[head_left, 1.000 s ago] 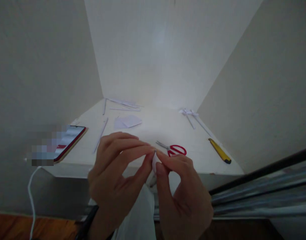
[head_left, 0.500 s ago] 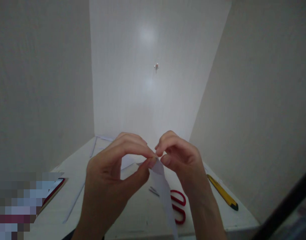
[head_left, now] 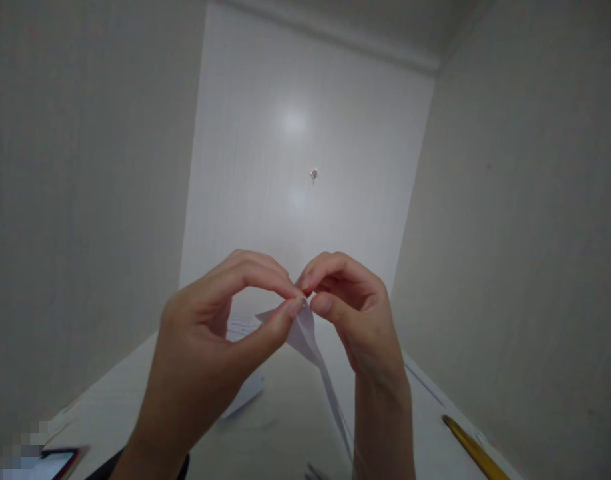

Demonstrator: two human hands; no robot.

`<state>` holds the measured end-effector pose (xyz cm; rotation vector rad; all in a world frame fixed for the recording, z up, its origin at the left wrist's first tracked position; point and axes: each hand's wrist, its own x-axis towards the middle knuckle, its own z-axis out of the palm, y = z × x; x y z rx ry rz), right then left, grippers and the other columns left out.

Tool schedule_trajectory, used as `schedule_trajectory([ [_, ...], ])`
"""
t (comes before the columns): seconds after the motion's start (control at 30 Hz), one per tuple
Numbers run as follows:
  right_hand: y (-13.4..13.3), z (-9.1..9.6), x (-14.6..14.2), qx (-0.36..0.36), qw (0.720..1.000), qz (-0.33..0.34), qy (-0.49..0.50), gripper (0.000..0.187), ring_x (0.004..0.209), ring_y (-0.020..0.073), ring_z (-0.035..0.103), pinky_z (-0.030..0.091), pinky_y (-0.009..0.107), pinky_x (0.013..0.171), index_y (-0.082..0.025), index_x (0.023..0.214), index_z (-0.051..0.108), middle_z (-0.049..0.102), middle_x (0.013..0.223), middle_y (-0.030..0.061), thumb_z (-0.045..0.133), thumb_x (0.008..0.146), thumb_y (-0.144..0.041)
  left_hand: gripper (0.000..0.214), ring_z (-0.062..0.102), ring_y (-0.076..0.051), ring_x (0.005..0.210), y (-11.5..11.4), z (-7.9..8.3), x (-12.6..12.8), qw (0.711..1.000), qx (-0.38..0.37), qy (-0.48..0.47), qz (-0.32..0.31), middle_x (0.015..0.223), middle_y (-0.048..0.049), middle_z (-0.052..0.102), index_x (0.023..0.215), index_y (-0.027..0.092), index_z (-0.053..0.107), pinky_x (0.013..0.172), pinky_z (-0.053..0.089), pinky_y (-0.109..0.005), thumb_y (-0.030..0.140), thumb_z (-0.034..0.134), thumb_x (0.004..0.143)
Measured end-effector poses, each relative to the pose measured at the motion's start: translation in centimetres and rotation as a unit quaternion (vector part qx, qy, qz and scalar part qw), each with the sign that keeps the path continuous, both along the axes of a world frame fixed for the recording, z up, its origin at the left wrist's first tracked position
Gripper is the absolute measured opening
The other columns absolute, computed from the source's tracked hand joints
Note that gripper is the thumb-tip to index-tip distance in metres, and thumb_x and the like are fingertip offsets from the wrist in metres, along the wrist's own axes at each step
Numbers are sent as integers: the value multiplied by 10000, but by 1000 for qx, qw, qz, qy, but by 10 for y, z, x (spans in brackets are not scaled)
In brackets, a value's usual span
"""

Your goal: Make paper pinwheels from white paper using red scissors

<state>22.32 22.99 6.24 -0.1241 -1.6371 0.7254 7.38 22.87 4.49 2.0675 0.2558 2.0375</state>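
My left hand and my right hand are raised in front of me, fingertips meeting. Both pinch the top of a long white paper strip, folded at the top and trailing down to the table between my wrists. Each thumb presses against its forefinger on the paper. The hands hover above the white table.
A yellow utility knife lies at the table's right edge. A phone sits at the lower left corner. White paper scraps lie behind my left hand. Scissor tips peek in at the bottom. White walls close in on three sides.
The view has tilted upward, so the table and its tools slid down the frame. My hands rose with the paper strip and stayed pinched together on it.
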Motion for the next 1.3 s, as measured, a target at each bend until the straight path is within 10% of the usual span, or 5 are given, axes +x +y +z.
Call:
schedule_trajectory([
  [0.4, 45, -30, -12, 5, 1000, -2, 19, 109, 708, 111, 628, 535, 228, 711, -246, 792, 736, 679, 744, -31, 824, 728, -251, 214, 618, -168, 828, 33, -18, -15, 998, 20, 49, 45, 793, 15, 648, 782, 241, 631, 729, 492, -329, 27, 623, 794],
  [1.3, 27, -26, -27, 104, 988, -94, 64, 81, 711, 149, 616, 521, 299, 690, -262, 776, 712, 643, 723, -14, 788, 778, -290, 116, 630, -261, 758, 29, -19, -10, 995, 49, -27, 80, 737, 1, 664, 798, 378, 691, 831, 532, -477, 265, 720, 795],
])
